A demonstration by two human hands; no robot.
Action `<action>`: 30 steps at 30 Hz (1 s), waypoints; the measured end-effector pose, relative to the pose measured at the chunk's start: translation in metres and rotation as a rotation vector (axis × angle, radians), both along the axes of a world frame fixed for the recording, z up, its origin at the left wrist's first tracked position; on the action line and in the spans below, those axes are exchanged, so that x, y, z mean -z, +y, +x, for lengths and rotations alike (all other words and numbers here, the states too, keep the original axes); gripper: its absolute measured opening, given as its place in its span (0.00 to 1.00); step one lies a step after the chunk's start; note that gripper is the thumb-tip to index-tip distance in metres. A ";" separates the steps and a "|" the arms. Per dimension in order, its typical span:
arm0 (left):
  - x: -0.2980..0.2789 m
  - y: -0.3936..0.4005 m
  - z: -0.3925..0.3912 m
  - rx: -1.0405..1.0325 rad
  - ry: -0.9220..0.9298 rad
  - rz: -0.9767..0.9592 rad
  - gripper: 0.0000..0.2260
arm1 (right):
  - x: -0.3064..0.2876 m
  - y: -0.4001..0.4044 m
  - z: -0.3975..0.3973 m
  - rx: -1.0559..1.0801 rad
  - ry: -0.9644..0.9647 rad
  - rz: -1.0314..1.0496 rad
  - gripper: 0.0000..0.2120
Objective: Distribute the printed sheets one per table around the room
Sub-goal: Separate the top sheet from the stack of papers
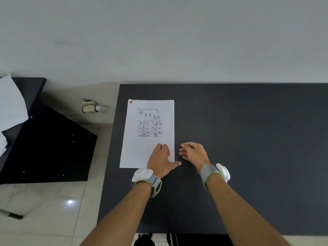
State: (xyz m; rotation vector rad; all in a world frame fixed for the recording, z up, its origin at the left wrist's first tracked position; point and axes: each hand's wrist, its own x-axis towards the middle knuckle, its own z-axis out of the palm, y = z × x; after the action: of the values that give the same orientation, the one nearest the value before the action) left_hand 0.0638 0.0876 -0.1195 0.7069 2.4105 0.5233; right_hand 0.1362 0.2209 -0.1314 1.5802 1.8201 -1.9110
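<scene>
Fingers [160,148] flat on printed sheet [148,132]

- A pale, unmarked wall [159,32] fills the far half of the scene.
- A small cream-coloured fitting with a purple-and-white tip [90,107] sits low against the wall, left of centre.
- Glossy light floor tiles [44,201] stretch along the left, catching a bright spot of reflected light [70,202].
- White fabric [10,102] lies at the far left edge.
- Dark, indistinct shapes [144,239] show at the near edge.
</scene>
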 end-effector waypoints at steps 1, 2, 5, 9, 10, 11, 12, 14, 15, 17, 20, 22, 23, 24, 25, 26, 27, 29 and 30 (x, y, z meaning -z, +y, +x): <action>0.002 0.000 0.001 0.003 0.020 -0.001 0.22 | 0.000 0.000 0.000 0.002 0.005 -0.009 0.10; 0.003 -0.001 0.001 0.009 0.033 -0.001 0.22 | 0.000 0.000 0.000 0.001 0.010 -0.010 0.10; 0.005 -0.002 0.000 0.019 0.055 0.029 0.20 | -0.001 -0.001 -0.002 -0.022 0.008 0.017 0.10; 0.004 -0.008 -0.009 0.014 -0.039 0.076 0.16 | -0.001 -0.003 -0.003 -0.051 0.008 0.044 0.09; 0.003 -0.011 -0.013 0.015 -0.076 0.093 0.15 | -0.002 -0.004 -0.002 -0.055 0.008 0.048 0.08; 0.001 -0.014 -0.016 0.017 -0.109 0.112 0.14 | -0.003 -0.006 -0.001 -0.059 0.008 0.057 0.08; 0.000 -0.016 -0.020 0.016 -0.136 0.126 0.11 | -0.005 -0.007 -0.001 -0.063 0.005 0.071 0.08; -0.001 -0.020 -0.026 -0.035 -0.197 0.142 0.06 | -0.009 -0.012 0.002 -0.086 -0.002 0.120 0.08; -0.001 -0.022 -0.029 -0.098 -0.244 0.156 0.05 | -0.011 -0.015 0.004 -0.110 -0.008 0.157 0.08; 0.001 -0.026 -0.034 -0.256 -0.354 0.210 0.04 | -0.014 -0.023 0.004 -0.172 -0.026 0.243 0.05; 0.004 -0.035 -0.038 -0.421 -0.461 0.302 0.06 | -0.015 -0.038 0.002 -0.249 -0.046 0.351 0.06; 0.004 -0.040 -0.040 -0.493 -0.475 0.332 0.07 | -0.015 -0.045 0.000 -0.275 -0.072 0.378 0.11; 0.004 -0.042 -0.040 -0.521 -0.466 0.338 0.08 | -0.015 -0.047 0.000 -0.282 -0.086 0.390 0.13; 0.004 -0.044 -0.040 -0.546 -0.461 0.347 0.07 | -0.014 -0.049 -0.001 -0.287 -0.099 0.403 0.14; 0.005 -0.046 -0.041 -0.568 -0.461 0.363 0.07 | -0.013 -0.050 -0.002 -0.286 -0.109 0.415 0.14; 0.005 -0.048 -0.041 -0.585 -0.468 0.382 0.07 | -0.013 -0.051 -0.003 -0.279 -0.117 0.425 0.14; 0.005 -0.050 -0.041 -0.594 -0.475 0.397 0.06 | -0.013 -0.052 -0.005 -0.266 -0.123 0.435 0.14; 0.004 -0.052 -0.040 -0.576 -0.474 0.411 0.06 | -0.012 -0.055 -0.008 -0.225 -0.118 0.451 0.11; 0.003 -0.052 -0.040 -0.549 -0.462 0.410 0.08 | -0.012 -0.057 -0.009 -0.205 -0.109 0.457 0.10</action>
State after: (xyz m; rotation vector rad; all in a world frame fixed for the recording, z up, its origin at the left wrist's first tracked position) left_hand 0.0236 0.0353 -0.1224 0.0370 2.0462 1.2741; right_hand 0.1275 0.1639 -0.1190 1.4909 2.3798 -1.3613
